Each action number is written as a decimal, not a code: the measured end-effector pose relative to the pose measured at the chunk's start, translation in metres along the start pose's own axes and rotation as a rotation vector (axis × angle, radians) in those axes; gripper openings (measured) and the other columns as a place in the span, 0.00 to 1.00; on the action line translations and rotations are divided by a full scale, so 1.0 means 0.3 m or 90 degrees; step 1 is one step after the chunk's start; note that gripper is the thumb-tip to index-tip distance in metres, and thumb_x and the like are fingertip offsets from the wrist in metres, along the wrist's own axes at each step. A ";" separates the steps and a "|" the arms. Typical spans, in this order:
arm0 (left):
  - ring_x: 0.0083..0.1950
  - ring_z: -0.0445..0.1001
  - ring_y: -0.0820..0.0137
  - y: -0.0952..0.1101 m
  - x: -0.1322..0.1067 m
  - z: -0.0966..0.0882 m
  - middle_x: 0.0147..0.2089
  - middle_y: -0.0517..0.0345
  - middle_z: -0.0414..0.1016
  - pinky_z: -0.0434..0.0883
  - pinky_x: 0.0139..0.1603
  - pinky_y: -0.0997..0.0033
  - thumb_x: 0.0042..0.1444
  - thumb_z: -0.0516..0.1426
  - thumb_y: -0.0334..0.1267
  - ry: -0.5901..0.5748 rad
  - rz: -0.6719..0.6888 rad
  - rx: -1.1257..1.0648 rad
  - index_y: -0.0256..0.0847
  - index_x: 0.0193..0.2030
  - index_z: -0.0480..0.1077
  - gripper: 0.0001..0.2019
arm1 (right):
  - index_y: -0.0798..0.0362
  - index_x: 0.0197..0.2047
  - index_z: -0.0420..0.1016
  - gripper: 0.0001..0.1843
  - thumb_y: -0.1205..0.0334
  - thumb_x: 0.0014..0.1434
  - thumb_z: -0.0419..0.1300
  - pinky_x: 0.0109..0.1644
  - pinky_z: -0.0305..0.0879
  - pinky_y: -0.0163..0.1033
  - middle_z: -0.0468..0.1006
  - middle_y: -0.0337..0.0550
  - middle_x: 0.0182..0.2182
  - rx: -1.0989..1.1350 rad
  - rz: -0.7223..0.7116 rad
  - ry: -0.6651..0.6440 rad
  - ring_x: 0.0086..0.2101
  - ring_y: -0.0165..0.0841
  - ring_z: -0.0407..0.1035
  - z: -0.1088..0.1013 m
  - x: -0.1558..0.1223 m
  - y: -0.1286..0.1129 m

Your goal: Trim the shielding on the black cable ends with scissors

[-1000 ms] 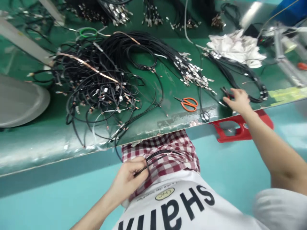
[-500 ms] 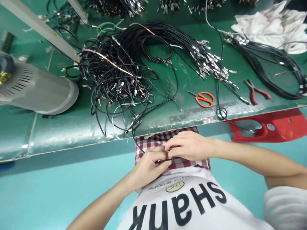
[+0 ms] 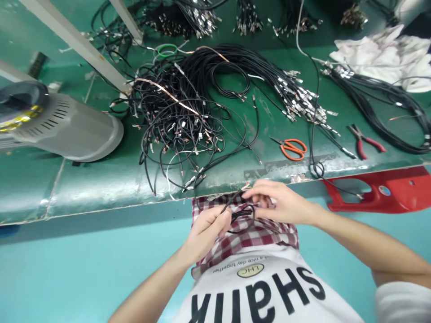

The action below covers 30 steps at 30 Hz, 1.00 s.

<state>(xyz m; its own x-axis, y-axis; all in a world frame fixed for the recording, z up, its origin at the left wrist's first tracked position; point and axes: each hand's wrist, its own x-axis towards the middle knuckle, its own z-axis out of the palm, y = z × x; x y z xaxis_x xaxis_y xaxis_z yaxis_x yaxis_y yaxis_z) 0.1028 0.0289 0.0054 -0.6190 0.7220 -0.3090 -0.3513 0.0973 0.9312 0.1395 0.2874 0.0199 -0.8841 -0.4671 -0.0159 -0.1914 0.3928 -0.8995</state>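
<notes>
My left hand [image 3: 210,226] is closed on a coiled black cable [image 3: 243,214], pinching it between thumb and fingers above the lap. The coil's loops stick out to the right of that hand, and one cable end slants up towards the bench edge. My right hand [image 3: 283,202] is just right of the coil, fingers bent but apart. Its fingertips are close to the slanting cable end, and its thumb lies beside the loops; whether they touch is hard to make out. Under both hands is a red-and-white checked cloth [image 3: 269,231].
On the green bench [image 3: 101,188] lies a large tangled bundle of black cables [image 3: 175,107]. Orange-handled scissors [image 3: 292,149], red-handled pliers [image 3: 365,141] and another cable bundle [image 3: 373,103] lie to the right. A grey machine [image 3: 81,128] stands left. A red plastic stool [image 3: 397,190] is below the edge.
My right hand has come away from my left and its fingers have spread. The cable loops between the hands now show. The whole view has shifted slightly.
</notes>
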 end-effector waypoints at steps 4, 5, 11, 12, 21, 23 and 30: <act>0.27 0.51 0.80 0.036 0.052 0.042 0.24 0.62 0.53 0.51 0.29 0.75 0.68 0.50 0.52 -0.040 -0.027 0.037 0.36 0.25 0.56 0.24 | 0.49 0.70 0.60 0.37 0.62 0.60 0.66 0.36 0.63 0.32 0.70 0.43 0.42 0.259 -0.037 -0.060 0.33 0.26 0.62 -0.055 0.024 -0.021; 0.27 0.50 0.80 0.044 0.064 0.050 0.24 0.63 0.52 0.51 0.29 0.75 0.68 0.49 0.52 -0.045 -0.030 0.052 0.36 0.26 0.56 0.24 | 0.49 0.70 0.60 0.36 0.63 0.61 0.65 0.36 0.62 0.31 0.70 0.43 0.42 0.311 -0.034 -0.067 0.33 0.25 0.62 -0.061 0.023 -0.018; 0.42 0.66 0.74 0.061 0.090 0.072 0.39 0.54 0.69 0.66 0.47 0.75 0.69 0.48 0.48 -0.117 0.071 0.242 0.35 0.33 0.67 0.20 | 0.54 0.46 0.81 0.08 0.64 0.67 0.60 0.37 0.65 0.32 0.74 0.44 0.37 0.337 -0.037 0.153 0.33 0.27 0.68 -0.035 -0.004 -0.010; 0.50 0.68 0.71 0.056 0.082 0.067 0.47 0.52 0.71 0.66 0.55 0.72 0.69 0.49 0.48 -0.134 0.092 0.296 0.36 0.42 0.70 0.17 | 0.54 0.45 0.80 0.08 0.65 0.68 0.59 0.35 0.64 0.31 0.74 0.43 0.36 0.351 -0.028 0.197 0.30 0.25 0.67 -0.035 -0.011 -0.012; 0.52 0.73 0.67 0.016 0.005 -0.043 0.52 0.51 0.74 0.71 0.53 0.68 0.67 0.53 0.37 0.038 0.261 0.738 0.40 0.56 0.68 0.13 | 0.50 0.44 0.74 0.09 0.61 0.72 0.53 0.31 0.68 0.31 0.79 0.45 0.40 0.508 -0.046 0.448 0.28 0.26 0.70 -0.101 -0.076 -0.026; 0.44 0.73 0.73 0.018 -0.015 -0.099 0.44 0.55 0.76 0.71 0.46 0.74 0.67 0.53 0.33 0.012 0.300 0.714 0.41 0.49 0.70 0.08 | 0.50 0.44 0.74 0.06 0.61 0.71 0.56 0.31 0.68 0.28 0.79 0.43 0.34 0.557 -0.029 0.509 0.28 0.25 0.70 -0.126 -0.096 -0.017; 0.50 0.74 0.70 0.027 -0.159 -0.379 0.42 0.57 0.76 0.71 0.54 0.68 0.63 0.55 0.31 0.281 0.241 0.729 0.40 0.39 0.72 0.04 | 0.56 0.42 0.74 0.04 0.66 0.63 0.63 0.32 0.68 0.22 0.74 0.36 0.31 0.696 -0.093 0.836 0.26 0.19 0.66 -0.281 -0.205 0.138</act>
<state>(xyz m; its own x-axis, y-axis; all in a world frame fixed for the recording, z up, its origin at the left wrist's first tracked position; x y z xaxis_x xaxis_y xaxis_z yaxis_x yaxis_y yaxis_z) 0.0495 -0.0826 0.0057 -0.8038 0.5680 0.1767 0.5614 0.6263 0.5409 0.1501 0.3994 0.0204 -0.7240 0.6859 -0.0734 -0.4314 -0.5333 -0.7277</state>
